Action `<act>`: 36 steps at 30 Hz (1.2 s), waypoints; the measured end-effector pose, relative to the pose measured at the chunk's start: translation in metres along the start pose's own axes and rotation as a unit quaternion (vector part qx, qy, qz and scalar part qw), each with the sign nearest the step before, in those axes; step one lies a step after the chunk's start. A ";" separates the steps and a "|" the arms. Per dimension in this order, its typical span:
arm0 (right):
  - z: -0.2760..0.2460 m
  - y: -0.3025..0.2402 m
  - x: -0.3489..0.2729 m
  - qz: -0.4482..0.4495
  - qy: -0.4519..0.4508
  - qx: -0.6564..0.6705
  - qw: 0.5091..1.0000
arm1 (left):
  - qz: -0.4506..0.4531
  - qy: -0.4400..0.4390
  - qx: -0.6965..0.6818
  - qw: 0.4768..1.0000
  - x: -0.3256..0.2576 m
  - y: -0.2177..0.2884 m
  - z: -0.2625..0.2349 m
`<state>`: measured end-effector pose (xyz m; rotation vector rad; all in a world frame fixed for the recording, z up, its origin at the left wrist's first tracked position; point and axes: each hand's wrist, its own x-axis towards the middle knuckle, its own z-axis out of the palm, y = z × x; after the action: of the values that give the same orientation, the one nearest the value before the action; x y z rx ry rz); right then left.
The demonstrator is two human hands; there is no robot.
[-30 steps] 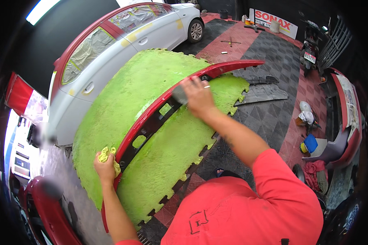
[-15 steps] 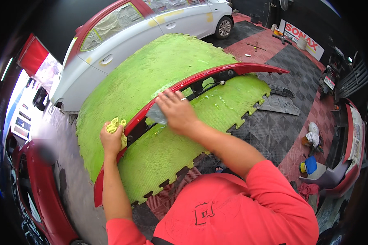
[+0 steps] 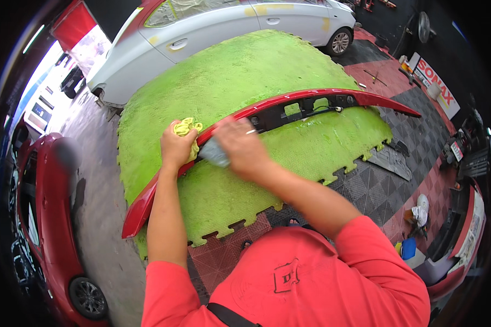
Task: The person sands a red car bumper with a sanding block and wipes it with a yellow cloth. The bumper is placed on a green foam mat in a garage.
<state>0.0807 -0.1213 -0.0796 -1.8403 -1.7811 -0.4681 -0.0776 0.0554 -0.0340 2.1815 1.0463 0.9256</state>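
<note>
My left hand (image 3: pixel 177 148) clutched the cloth (image 3: pixel 187 127) and my right hand (image 3: pixel 241 150) held the pad (image 3: pixel 215 152); hard rubbing could have slid the trim (image 3: pixel 278 102), overhanging at two o'clock, off the worktop (image 3: pixel 218 73).

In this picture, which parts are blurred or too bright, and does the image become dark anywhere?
Head view, centre: the right hand looks smeared, probably by motion, while the left hand is sharper; head view, upper left: the opening is washed out by bright light; head view, rim: the picture darkens to black.
</note>
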 end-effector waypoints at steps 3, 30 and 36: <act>0.010 -0.002 0.003 -0.044 0.020 0.007 0.999 | 0.021 0.021 0.000 1.000 -0.002 0.006 -0.001; -0.165 0.268 -0.114 0.209 0.096 -0.225 0.947 | 0.138 0.094 -0.030 0.986 -0.046 0.030 -0.005; -0.109 0.133 -0.039 0.087 0.138 -0.059 0.985 | 0.112 0.090 -0.043 0.989 -0.048 0.025 -0.007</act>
<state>0.2225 -0.2161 -0.0331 -1.8864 -1.4221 -0.7340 -0.0941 0.0036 -0.0292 2.2063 0.8341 1.2661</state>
